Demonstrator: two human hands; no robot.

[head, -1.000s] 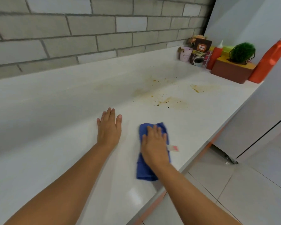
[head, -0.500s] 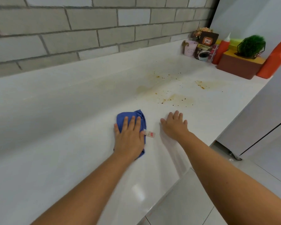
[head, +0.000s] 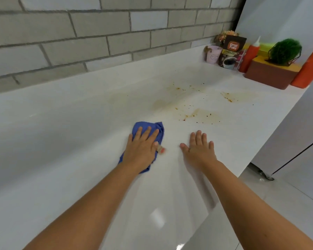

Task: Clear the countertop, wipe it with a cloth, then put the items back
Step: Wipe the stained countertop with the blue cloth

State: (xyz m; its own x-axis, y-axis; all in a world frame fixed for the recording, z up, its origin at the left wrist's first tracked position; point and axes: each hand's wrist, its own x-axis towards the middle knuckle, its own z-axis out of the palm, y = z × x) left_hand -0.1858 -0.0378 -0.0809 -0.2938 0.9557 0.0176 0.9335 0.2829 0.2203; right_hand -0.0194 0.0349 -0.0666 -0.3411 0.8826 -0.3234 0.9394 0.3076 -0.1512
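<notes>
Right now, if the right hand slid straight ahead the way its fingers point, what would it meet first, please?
Probably the brown stains just ahead of the right hand; nothing solid lies between.

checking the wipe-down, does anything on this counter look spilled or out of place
Yes: brownish stains with dark specks are smeared across the white countertop, just beyond the blue cloth. The left hand presses the cloth short of them, so that patch is not yet wiped. Nothing looks tipped or broken.

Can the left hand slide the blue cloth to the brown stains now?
Probably yes: the left hand presses the blue cloth flat, and only bare countertop lies between it and the brown stains.
</notes>
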